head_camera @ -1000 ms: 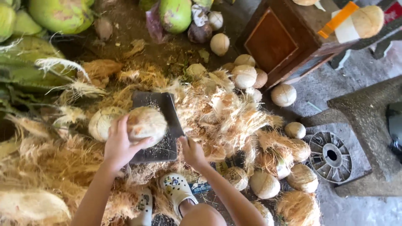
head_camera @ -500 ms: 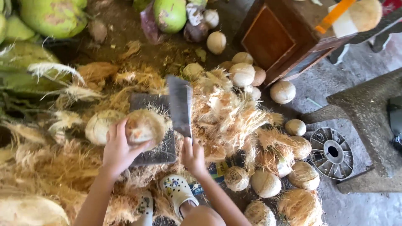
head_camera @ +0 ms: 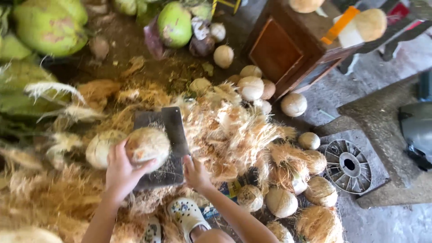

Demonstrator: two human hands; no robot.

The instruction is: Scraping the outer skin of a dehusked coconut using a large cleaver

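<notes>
Head-camera view looked straight down on a husking spot littered with fibre. At the upper left of the frame lay large green coconuts [head_camera: 47,27], and below them a drift of pale husk fibre [head_camera: 40,198]. Left of centre, the left hand [head_camera: 120,170] was closed around a husked coconut [head_camera: 147,145], fingers curled over its near side, holding it against a dark flat cleaver blade [head_camera: 173,135]. Just left of that nut sat another pale coconut [head_camera: 100,148] in the fibre. Below centre, the right hand [head_camera: 196,173] gripped the blade's lower end, where the handle was hidden by the fingers. Under both arms, a light patterned clog [head_camera: 186,215] showed at the bottom edge. Right of the blade, a heap of torn husk [head_camera: 234,130] spread out, with peeled round coconuts [head_camera: 251,87] above it and more at the lower right. A brown wooden box [head_camera: 281,49] stood at the upper right, and a round slotted metal disc [head_camera: 348,165] lay on a concrete slab [head_camera: 382,153] at right.
</notes>
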